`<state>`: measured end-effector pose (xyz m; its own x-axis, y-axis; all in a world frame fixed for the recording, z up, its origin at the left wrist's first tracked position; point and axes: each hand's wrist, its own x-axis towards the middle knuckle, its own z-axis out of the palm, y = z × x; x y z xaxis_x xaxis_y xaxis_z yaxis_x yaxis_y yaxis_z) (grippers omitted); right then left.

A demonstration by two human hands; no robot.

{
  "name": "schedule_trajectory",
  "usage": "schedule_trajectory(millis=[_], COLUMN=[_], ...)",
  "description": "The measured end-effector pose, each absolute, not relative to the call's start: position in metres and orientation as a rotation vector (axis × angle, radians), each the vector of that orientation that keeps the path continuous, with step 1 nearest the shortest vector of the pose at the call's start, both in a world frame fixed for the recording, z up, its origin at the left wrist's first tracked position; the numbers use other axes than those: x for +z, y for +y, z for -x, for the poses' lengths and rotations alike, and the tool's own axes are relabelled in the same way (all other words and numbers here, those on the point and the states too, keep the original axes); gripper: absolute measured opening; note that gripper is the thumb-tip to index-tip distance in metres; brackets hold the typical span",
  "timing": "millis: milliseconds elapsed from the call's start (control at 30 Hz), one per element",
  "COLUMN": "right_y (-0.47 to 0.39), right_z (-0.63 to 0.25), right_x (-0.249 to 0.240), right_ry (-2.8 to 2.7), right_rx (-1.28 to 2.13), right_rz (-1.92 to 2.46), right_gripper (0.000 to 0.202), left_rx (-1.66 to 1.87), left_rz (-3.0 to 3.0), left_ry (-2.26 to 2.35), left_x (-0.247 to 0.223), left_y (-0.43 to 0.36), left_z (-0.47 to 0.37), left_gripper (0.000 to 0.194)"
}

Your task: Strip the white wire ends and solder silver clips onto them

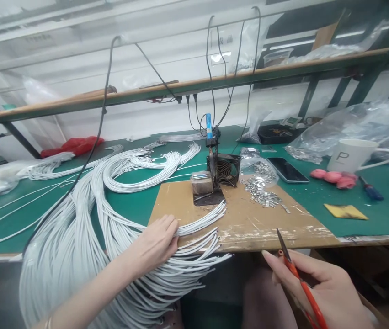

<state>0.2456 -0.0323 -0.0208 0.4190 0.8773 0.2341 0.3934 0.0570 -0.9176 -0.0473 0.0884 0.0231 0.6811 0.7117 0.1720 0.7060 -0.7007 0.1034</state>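
Observation:
My left hand [158, 242] is closed around a bunch of thin white cables [201, 223] at the front edge of the brown board [249, 226]. The cable ends fan out to the right, and several more hang loose below the hand over the table edge. Scissors with orange-red handles [309, 299] are in my right hand [327, 283], at the lower right, their dark blades pointing up and away. Whether the blades are parted is hard to make out. The scissors and the cables are apart.
A blue-handled soldering iron [209, 128] stands upright on a stand beside a small black fan [227, 170]. Small metal pieces [264, 194] lie scattered on the board. To the right are a phone [288, 170], a white mug [352, 155], a yellow sponge [345, 211] and a screwdriver [371, 189].

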Motion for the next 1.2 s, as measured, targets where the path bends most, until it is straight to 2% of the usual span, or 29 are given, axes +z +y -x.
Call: schedule_trajectory(millis=[167,267,433,500,733,900,1133,1200], right_y=[-0.031,-0.03,-0.031,-0.031,-0.026,-0.018,-0.008,-0.007], right_z=[-0.252,-0.25,-0.228,-0.219,-0.195,-0.173,-0.137,-0.13], right_x=[-0.024,-0.022,-0.008,-0.003,0.008,0.015,0.025,0.024], right_ry=[-1.108,-1.169,-1.014,-0.999,-0.967,-1.017,-0.868,-0.776], right_rx=[0.602,0.626,0.603,0.622,0.742,0.884,1.02,1.086], right_rz=[1.534,1.513,1.536,1.517,1.36,1.232,0.973,0.894], right_gripper=[0.047,0.048,0.049,0.048,0.025,0.026,0.008,0.011], left_rx=[0.516,0.539,0.536,0.552,0.713,0.757,0.789,0.789], left_rz=[-2.546,-2.313,-1.961,-1.839,-1.606,-1.546,-1.509,-1.479], left_ry=[1.219,1.139,0.956,0.9,0.842,0.835,0.857,0.857], left_x=[0.032,0.046,0.065,0.066,0.054,0.049,0.043,0.043], left_y=[0.078,0.07,0.061,0.059,0.047,0.034,0.027,0.027], left_z=[0.052,0.048,0.033,0.027,0.021,0.025,0.027,0.026], left_gripper=[0.015,0.006,0.029,0.031,0.03,0.034,0.034,0.035])
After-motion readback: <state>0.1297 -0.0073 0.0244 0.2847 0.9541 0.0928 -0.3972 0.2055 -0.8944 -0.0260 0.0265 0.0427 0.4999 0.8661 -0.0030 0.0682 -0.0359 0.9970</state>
